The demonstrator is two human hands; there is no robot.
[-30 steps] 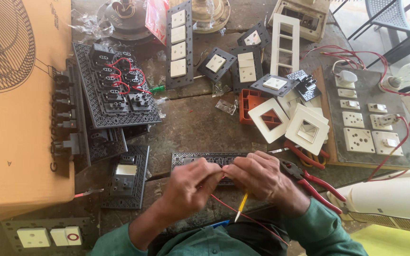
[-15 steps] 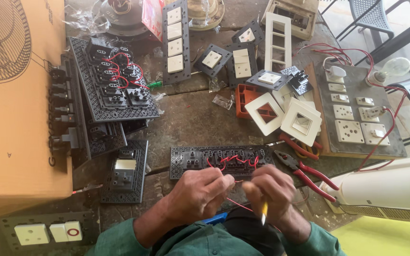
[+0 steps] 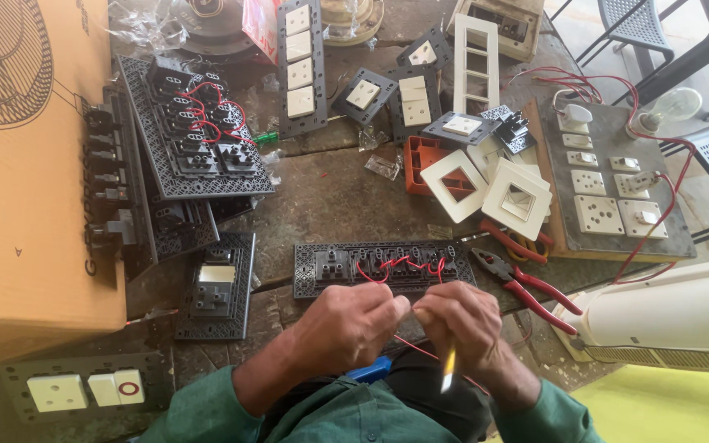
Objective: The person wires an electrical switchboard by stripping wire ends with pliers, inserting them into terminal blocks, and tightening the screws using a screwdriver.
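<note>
My left hand and my right hand meet fingertip to fingertip just below a dark switch plate lying back side up on the table. Short red wires loop between the switch backs on that plate. Both hands pinch a thin red wire that trails down toward my lap. My right hand also holds a yellow-handled tool, its shaft pointing down. Green sleeves cover both forearms.
Red-handled pliers lie right of the plate. A wired grey board with sockets is at the right, white frames in the middle, dark plates and a cardboard box at the left, a white fan housing at lower right.
The view has shifted, so the switch plate sits fully in sight above my hands. My hands have drawn closer to my body and stay together on the red wire.
</note>
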